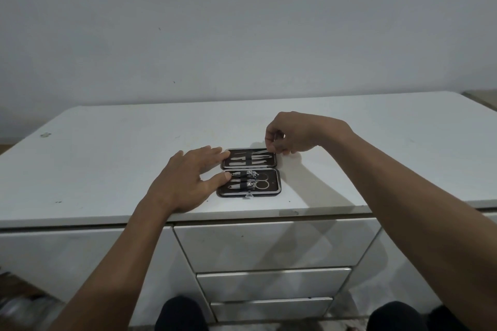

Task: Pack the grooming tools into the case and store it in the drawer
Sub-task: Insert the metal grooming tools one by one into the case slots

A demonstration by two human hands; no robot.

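A small dark grooming case [272, 192] lies open flat on the white desk top [107, 158], near the front edge. Its near half holds nail clippers [252, 174] and scissors [262, 180] under elastic bands. Its far half [234, 161] holds slim metal tools [255, 160]. My left hand [188, 180] rests with spread fingers on the desk, fingertips touching the case's left edge. My right hand [290, 136] hovers over the far right corner of the case, fingers pinched together; whether a thin tool is between them cannot be made out.
Three stacked white drawers [269, 244] sit shut under the desk top, directly below the case. A plain wall stands behind the desk. My knees [183, 314] show at the bottom edge.
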